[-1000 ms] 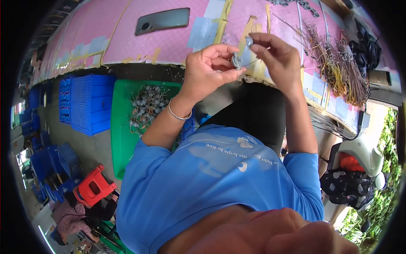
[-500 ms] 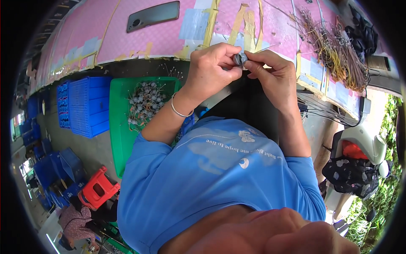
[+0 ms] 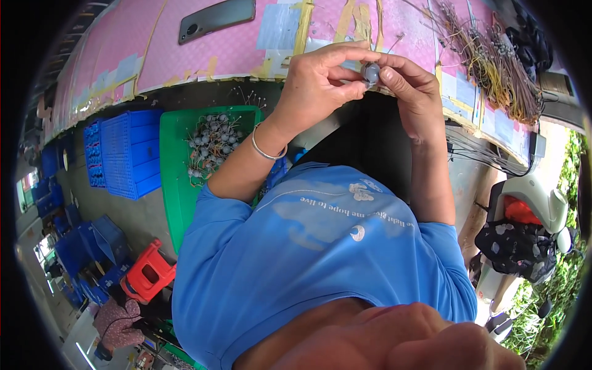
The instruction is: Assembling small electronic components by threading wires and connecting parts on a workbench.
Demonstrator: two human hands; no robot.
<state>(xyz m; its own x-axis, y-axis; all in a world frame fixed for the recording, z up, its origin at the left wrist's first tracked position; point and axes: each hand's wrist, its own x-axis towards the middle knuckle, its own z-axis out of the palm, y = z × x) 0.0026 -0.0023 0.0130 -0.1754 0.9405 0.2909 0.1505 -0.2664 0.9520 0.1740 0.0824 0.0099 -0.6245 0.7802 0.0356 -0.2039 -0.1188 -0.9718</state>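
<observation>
Between my two hands, at the table's near edge, is a small round grey part [image 3: 371,73] with a shiny rim. My left hand [image 3: 314,83] has its thumb and fingers closed about the part's left side. My right hand [image 3: 414,88] pinches it from the right, thumb against its face. A thin wire [image 3: 394,44] sticks out beyond the fingers over the table; whether it joins the part is hidden. Below my left forearm, a green tray [image 3: 176,132] holds a heap of similar grey parts [image 3: 213,145] with thin leads.
A pink-covered table [image 3: 228,52] patched with tape spans the far side. On it lie a phone [image 3: 217,20] and, at right, bundled wires [image 3: 499,80]. Blue crates [image 3: 132,154] and a red stool [image 3: 148,271] stand at left. Another person [image 3: 117,324] is at lower left.
Both hands have moved slightly up and to the right with the grey part. My right thumb now lies across its face, and the part has turned.
</observation>
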